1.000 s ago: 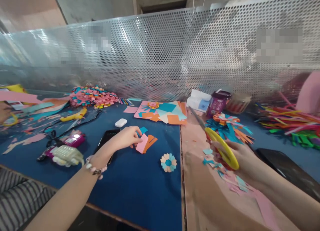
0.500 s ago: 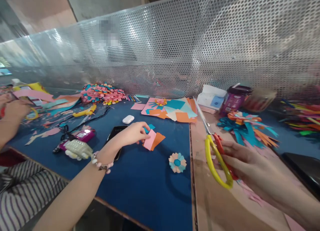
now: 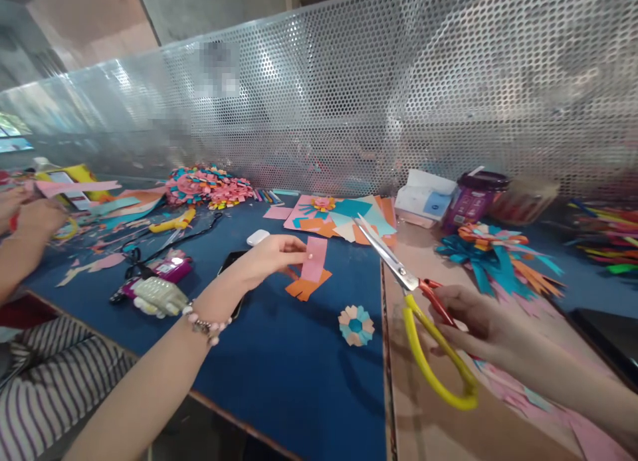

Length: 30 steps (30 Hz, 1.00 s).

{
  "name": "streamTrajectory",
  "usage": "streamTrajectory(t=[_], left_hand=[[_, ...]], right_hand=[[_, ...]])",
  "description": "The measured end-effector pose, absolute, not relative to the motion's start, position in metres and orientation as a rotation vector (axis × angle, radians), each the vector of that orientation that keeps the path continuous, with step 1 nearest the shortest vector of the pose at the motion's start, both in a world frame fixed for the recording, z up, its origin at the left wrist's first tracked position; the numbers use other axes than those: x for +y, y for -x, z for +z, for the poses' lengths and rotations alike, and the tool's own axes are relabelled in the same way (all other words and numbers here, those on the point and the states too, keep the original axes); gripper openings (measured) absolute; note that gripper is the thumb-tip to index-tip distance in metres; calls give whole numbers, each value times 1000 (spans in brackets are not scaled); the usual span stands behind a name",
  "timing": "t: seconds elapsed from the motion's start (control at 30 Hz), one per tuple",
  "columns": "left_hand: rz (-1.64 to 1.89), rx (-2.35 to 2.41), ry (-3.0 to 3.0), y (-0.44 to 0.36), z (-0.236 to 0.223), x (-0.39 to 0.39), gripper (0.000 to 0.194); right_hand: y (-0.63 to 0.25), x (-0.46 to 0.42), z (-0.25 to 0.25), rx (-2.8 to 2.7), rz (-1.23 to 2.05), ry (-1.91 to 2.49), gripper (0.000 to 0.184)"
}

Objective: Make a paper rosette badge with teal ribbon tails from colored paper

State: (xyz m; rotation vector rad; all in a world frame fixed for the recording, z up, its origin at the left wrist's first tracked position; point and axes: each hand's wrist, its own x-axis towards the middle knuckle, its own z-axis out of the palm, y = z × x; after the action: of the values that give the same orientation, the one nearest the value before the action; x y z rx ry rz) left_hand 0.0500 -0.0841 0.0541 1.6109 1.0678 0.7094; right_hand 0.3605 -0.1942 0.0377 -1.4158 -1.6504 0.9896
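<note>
Between the fingers of my left hand (image 3: 280,254) is a small pink strip of paper (image 3: 314,258), held upright above the table. Just under it lie orange paper pieces (image 3: 305,288). My right hand (image 3: 473,321) grips scissors (image 3: 401,272) with one red and one yellow handle; the blades point up and to the left and look closed or nearly so. A round peach-and-blue paper flower (image 3: 356,325) lies on the blue tabletop (image 3: 294,388) between my hands.
At the back are coloured paper sheets (image 3: 346,215) and a heap of paper flowers (image 3: 207,185). A purple jar (image 3: 471,198) and fringed paper (image 3: 491,252) stand right. A glue gun (image 3: 169,268) and phone (image 3: 232,265) lie left. A co-worker's hands (image 3: 34,222) hold pink paper.
My left hand has lifted the pink paper off the orange pieces and turned it upright. The scissors in my right hand have swung left, toward the paper.
</note>
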Motion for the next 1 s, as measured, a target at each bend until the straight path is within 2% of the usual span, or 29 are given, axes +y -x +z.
streamTrajectory(t=[0.13,0.27,0.47,0.67,0.83,1.0], left_hand=[[439,715,-1460,-86,55,-120,17],[366,435,-1345,-123,50,-158,14],[335,388,-1214,-135,41,-180,22],[280,443,-1174,-135,43,-187,30],[180,365,-1089,-131,38,-192,28],[207,406,-1126,-128,46,-189,31]], right_hand=[[-368,-189,19,-1562,1039,1343,35],[-364,-192,4,-1528,874,1371,40],[-347,-203,8,-1566,737,1400,39],[-353,-210,8,-1745,842,1380,29],[-355,-210,2,-1811,645,1445,37],[-361,-215,15,-1718,960,1473,41]])
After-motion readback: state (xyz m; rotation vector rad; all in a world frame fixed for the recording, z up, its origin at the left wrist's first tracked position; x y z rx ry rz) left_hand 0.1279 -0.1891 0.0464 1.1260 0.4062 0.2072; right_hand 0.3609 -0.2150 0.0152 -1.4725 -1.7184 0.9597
